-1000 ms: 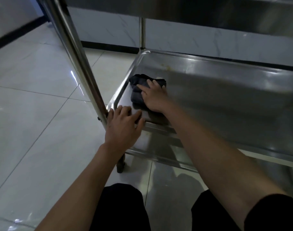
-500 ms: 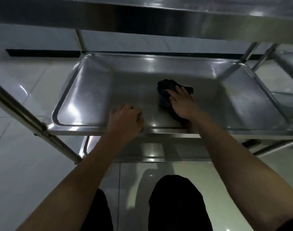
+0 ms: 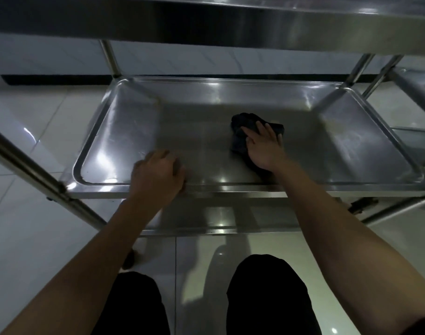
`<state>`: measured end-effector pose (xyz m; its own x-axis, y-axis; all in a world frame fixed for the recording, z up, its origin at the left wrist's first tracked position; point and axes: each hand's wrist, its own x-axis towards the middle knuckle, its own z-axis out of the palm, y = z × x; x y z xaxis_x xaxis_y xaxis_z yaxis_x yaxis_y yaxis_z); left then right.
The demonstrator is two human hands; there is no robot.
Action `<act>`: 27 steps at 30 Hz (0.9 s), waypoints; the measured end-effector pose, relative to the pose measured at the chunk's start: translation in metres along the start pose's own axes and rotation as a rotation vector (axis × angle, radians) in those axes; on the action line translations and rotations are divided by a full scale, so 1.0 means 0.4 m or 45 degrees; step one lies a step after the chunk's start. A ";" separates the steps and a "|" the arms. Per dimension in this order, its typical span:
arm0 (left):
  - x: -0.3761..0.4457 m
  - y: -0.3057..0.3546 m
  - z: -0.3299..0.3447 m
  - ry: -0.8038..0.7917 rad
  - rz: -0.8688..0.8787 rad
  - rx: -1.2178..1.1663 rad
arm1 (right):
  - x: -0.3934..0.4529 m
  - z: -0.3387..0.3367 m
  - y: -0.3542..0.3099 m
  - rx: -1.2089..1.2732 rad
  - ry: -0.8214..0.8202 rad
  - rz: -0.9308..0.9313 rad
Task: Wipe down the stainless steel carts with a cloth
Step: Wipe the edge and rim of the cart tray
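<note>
Nearest us, our left hand (image 3: 158,176) curls over the front rim of the cart's middle shelf (image 3: 124,131), gripping it. Farther in, our right hand (image 3: 263,147) presses flat, fingers straight, on the dark cloth (image 3: 240,131), right of the shelf's centre.

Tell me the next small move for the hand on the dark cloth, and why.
Probably slide the right hand and the dark crumpled cloth sideways toward the right end of the stainless steel tray shelf. The cloth lies pressed flat just right of centre with bare steel on that side, while the left hand braces the shelf's near rim.
</note>
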<state>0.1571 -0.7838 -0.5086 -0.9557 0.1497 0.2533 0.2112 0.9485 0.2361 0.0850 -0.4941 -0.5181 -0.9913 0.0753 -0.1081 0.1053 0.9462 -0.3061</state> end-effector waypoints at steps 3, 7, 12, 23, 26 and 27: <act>-0.003 -0.107 -0.038 0.008 -0.165 0.088 | 0.025 0.027 -0.074 0.026 -0.046 -0.014; -0.005 -0.199 -0.066 -0.013 -0.284 0.164 | 0.071 0.071 -0.209 0.028 -0.102 -0.081; -0.010 -0.219 -0.051 0.003 -0.198 0.279 | 0.130 0.133 -0.417 -0.017 -0.167 -0.268; -0.013 -0.220 -0.040 -0.127 -0.203 0.165 | 0.217 0.234 -0.795 -0.137 -0.210 -0.672; -0.014 -0.214 -0.041 -0.133 -0.204 0.148 | 0.218 0.231 -0.771 -0.125 -0.175 -0.736; -0.016 -0.213 -0.042 -0.130 -0.207 0.147 | 0.216 0.228 -0.754 -0.117 -0.149 -0.759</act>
<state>0.1486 -0.8701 -0.5145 -0.9923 0.0142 0.1232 0.0334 0.9873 0.1555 -0.0254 -0.8018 -0.5214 -0.8617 -0.5052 -0.0477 -0.4770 0.8384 -0.2638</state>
